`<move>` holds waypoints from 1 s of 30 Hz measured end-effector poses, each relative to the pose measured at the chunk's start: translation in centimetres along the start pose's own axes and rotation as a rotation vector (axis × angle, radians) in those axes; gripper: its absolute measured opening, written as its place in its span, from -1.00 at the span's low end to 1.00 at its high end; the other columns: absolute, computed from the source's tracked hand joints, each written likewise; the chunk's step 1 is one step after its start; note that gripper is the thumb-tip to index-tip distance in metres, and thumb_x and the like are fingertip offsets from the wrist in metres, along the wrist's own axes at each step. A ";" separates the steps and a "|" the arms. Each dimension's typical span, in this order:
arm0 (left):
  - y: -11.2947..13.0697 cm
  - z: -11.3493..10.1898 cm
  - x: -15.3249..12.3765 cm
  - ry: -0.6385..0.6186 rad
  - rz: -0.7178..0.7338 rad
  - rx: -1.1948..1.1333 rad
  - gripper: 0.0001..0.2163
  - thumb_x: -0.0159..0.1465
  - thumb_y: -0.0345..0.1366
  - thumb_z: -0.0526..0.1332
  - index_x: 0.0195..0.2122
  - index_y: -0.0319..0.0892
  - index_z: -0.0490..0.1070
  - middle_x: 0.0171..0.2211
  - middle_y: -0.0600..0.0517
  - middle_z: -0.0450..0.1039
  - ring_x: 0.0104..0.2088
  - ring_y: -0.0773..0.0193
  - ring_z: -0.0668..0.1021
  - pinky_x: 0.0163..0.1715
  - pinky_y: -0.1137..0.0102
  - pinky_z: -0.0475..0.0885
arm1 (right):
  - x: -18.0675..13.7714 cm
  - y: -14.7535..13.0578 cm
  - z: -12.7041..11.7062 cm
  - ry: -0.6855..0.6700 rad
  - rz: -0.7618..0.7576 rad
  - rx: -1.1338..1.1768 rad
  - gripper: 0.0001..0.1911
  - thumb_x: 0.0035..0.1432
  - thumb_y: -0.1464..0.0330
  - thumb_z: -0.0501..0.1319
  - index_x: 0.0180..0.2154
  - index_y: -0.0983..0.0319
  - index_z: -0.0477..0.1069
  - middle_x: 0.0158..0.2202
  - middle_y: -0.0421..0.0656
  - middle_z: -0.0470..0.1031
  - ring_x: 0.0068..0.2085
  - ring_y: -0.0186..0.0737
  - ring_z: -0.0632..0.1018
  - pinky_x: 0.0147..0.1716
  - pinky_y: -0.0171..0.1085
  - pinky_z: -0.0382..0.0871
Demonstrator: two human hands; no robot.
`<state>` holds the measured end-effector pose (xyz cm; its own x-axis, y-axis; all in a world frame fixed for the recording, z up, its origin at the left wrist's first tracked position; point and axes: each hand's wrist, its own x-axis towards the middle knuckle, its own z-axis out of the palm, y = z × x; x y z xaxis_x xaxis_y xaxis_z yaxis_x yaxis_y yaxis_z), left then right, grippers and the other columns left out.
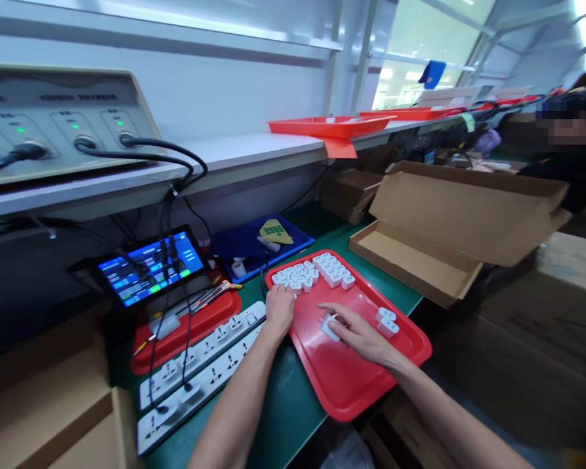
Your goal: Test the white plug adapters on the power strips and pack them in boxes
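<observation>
A red tray (351,378) lies on the green bench in front of me. Several small white socket adapters (317,270) are bunched at its far end, and a pair (387,322) sits near its right edge. My left hand (279,310) rests curled at the tray's near-left rim, beside the bunched adapters and next to two white power strips (200,365); I cannot make out anything in it. My right hand (359,333) lies over the tray's middle, fingers pinched on one white adapter (329,325).
A lit tablet screen (151,266) stands behind a smaller red tray (190,326) of tools. A beige tester (53,124) with cables sits on the shelf. An open cardboard box (449,228) lies to the right; a blue tray (254,244) behind. Another person is at far right.
</observation>
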<state>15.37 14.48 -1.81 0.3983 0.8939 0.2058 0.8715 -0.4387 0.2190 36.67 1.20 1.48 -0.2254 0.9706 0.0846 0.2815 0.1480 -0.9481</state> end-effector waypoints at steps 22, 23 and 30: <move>-6.1 -7.5 -27.7 0.370 -0.779 -1.067 -0.41 0.27 0.05 0.36 0.26 -0.09 0.40 -0.16 -0.02 0.55 -0.34 0.26 0.57 -0.40 0.41 0.44 | 9.9 -2.8 16.5 -0.370 -0.462 -0.738 -0.61 0.33 0.40 0.27 0.17 0.16 0.45 0.08 -0.01 0.61 0.04 0.01 0.61 -0.02 -0.19 0.41; -6.5 -7.5 -27.8 0.359 -0.740 -0.938 -0.45 0.28 0.04 0.36 0.22 -0.10 0.42 -0.14 -0.02 0.57 -0.30 0.22 0.59 -0.32 0.37 0.48 | 10.1 -2.8 16.9 -0.370 -0.463 -0.777 -0.63 0.33 0.41 0.26 0.15 0.16 0.46 0.06 -0.01 0.61 0.02 0.00 0.62 -0.04 -0.20 0.40; -7.7 -7.7 -24.4 0.285 -0.330 -0.189 -0.71 0.47 -0.25 0.13 0.15 -0.16 0.43 -0.02 -0.15 0.56 -0.01 -0.01 0.57 0.03 0.15 0.45 | 10.2 -3.3 17.2 -0.425 -0.483 -0.904 -0.65 0.31 0.42 0.26 0.12 0.15 0.47 -0.01 -0.03 0.62 -0.04 -0.03 0.63 -0.13 -0.24 0.36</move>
<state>-3.23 -4.72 -1.20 -0.0088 0.9390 0.3437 0.8607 -0.1678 0.4806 17.41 7.37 0.16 -0.7476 0.6551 0.1091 0.6156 0.7452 -0.2565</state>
